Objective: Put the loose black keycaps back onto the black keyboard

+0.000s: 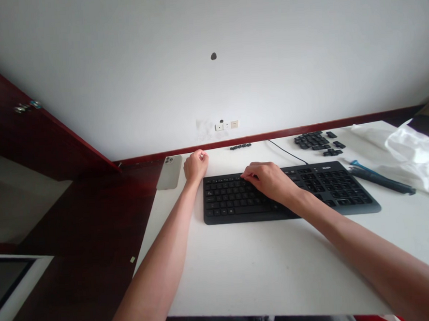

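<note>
The keyboard (238,197) lies mid-tabletop (221,271), its left block capped, the number pad seemingly bare. Loose keycaps (309,140) wait toward the far-right corner, a short row (240,147) by the far edge. My right hand (270,179) bunches its fingertips over the upper keys; my left hand (195,166) curls near the left edge. Whether either pinches a cap, I cannot tell.

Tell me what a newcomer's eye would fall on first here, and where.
Probably the black keyboard in the middle of the white desk, with the right hand over its left half. Next, the loose black keycaps behind its right half, then the crumpled white plastic on the desk's right side.
</note>
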Demonstrator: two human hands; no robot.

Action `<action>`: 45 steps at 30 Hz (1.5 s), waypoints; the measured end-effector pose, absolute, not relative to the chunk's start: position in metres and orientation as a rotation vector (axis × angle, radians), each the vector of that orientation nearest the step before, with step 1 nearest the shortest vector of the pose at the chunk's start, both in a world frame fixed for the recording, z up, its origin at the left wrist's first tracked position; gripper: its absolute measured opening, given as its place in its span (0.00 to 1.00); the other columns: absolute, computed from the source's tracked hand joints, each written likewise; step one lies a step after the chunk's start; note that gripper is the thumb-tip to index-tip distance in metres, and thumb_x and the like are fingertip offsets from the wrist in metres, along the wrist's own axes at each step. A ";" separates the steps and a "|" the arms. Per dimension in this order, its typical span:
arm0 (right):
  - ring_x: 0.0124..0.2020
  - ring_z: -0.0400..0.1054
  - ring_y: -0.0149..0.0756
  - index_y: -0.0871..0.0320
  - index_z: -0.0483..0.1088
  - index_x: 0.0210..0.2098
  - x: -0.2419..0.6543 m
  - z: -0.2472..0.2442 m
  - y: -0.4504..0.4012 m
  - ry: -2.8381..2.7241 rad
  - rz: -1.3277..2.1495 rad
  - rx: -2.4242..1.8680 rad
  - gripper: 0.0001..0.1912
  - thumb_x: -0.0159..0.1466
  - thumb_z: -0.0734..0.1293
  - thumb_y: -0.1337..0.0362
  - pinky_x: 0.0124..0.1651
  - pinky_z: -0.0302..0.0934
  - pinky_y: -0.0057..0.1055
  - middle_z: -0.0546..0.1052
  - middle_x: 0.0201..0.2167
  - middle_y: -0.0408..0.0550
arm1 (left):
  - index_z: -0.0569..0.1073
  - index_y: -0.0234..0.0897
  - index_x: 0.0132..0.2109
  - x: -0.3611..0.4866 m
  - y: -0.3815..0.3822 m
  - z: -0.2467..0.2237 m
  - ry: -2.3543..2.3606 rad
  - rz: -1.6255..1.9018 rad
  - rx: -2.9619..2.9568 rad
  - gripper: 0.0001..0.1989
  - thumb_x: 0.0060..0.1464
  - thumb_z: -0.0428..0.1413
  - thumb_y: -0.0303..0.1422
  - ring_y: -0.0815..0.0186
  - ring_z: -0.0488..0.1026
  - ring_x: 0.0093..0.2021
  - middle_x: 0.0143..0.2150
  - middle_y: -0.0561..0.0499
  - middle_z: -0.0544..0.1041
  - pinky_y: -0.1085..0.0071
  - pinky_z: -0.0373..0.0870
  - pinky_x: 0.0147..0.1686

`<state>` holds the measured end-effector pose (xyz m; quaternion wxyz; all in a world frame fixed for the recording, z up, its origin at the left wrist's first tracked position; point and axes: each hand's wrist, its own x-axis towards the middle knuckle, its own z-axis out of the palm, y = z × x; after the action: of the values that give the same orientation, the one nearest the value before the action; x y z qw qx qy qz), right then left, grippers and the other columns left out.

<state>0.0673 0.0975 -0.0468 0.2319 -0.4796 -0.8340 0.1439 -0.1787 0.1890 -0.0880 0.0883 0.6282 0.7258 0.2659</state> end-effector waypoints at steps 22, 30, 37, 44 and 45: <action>0.32 0.72 0.37 0.59 0.78 0.35 0.065 -0.044 0.095 -2.425 0.237 -1.313 0.12 0.67 0.62 0.74 0.35 0.60 0.32 0.80 0.36 0.49 | 0.76 0.46 0.37 -0.178 0.189 -0.087 2.163 0.792 1.869 0.08 0.61 0.53 0.37 0.60 0.75 0.37 0.35 0.52 0.80 0.69 0.62 0.36; 0.38 0.75 0.38 0.58 0.78 0.35 0.068 -0.042 0.098 -2.326 0.401 -1.278 0.11 0.65 0.64 0.74 0.41 0.66 0.31 0.81 0.38 0.48 | 0.77 0.46 0.38 -0.178 0.190 -0.088 2.166 0.785 1.869 0.08 0.62 0.53 0.37 0.60 0.75 0.38 0.36 0.52 0.80 0.69 0.62 0.37; 0.38 0.76 0.40 0.57 0.79 0.36 0.069 -0.041 0.100 -2.377 0.374 -1.265 0.11 0.65 0.65 0.74 0.42 0.66 0.34 0.82 0.38 0.47 | 0.77 0.46 0.38 -0.177 0.189 -0.087 2.186 0.771 1.875 0.08 0.61 0.53 0.37 0.60 0.75 0.39 0.37 0.53 0.80 0.70 0.62 0.36; 0.38 0.76 0.39 0.56 0.79 0.35 0.072 -0.043 0.101 -2.341 0.427 -1.235 0.10 0.64 0.66 0.74 0.42 0.68 0.33 0.82 0.38 0.47 | 0.77 0.46 0.38 -0.177 0.189 -0.087 2.179 0.782 1.876 0.08 0.61 0.53 0.37 0.61 0.75 0.38 0.36 0.53 0.80 0.70 0.61 0.35; 0.38 0.76 0.39 0.56 0.79 0.35 0.072 -0.043 0.101 -2.335 0.428 -1.230 0.10 0.64 0.66 0.74 0.42 0.68 0.33 0.82 0.38 0.47 | 0.77 0.46 0.37 -0.178 0.189 -0.087 2.178 0.784 1.876 0.08 0.61 0.53 0.36 0.61 0.75 0.38 0.36 0.53 0.80 0.70 0.60 0.35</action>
<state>0.0717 0.1010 -0.0434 0.2318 -0.4475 -0.8496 0.1559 -0.1775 0.1892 -0.0872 0.0810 0.6276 0.7285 0.2622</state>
